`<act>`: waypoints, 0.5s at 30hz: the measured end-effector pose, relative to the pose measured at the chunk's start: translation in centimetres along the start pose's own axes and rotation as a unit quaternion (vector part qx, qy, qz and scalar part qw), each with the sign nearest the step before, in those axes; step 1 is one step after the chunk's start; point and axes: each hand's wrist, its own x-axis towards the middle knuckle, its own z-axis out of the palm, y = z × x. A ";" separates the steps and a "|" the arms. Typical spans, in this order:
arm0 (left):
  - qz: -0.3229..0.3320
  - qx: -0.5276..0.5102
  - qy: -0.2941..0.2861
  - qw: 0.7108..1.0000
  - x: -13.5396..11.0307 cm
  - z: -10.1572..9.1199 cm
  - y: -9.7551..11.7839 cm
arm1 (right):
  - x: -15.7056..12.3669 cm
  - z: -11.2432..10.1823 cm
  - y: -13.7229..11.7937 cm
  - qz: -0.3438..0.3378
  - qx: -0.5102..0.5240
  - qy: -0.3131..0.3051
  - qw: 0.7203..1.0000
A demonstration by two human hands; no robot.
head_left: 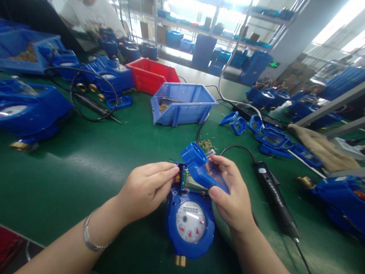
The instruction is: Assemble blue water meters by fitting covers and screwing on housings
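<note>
A blue water meter (pixel 191 222) lies on the green bench in front of me, its round dial facing up and a brass fitting (pixel 180 261) at the near end. The box at its far end is uncovered, showing a green circuit board (pixel 194 182) and coloured wires (pixel 177 177). My left hand (pixel 146 188) has its fingers pressed together, fingertips at the wires; its thumb is hidden, and I cannot see what it pinches. In my right hand (pixel 232 194) is a blue plastic cover (pixel 199 165) with a clear window, held tilted above the board between thumb and fingers.
Small brass screws (pixel 207 144) lie loose beyond the meter, before a blue bin (pixel 185 104) and a red bin (pixel 152 74). A black electric screwdriver (pixel 275 198) is at right, another (pixel 91 104) at left. Blue frames (pixel 273 137) and more meters (pixel 31 108) flank the bench. A person stands behind.
</note>
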 end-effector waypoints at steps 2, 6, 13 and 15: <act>-0.013 -0.016 -0.003 1.000 -0.2 0.2 0.1 | 0.0 0.0 0.1 0.000 0.007 0.001 1.000; -0.040 -0.020 -0.015 0.999 -0.7 0.7 0.1 | 0.0 0.0 0.2 -0.003 0.030 0.005 1.000; -0.065 -0.023 -0.011 0.998 -0.9 1.2 0.4 | 0.0 0.2 0.4 0.003 0.037 0.008 0.999; -0.052 -0.019 -0.009 0.998 -1.0 1.2 0.3 | 0.0 0.2 0.4 0.004 0.037 0.006 0.999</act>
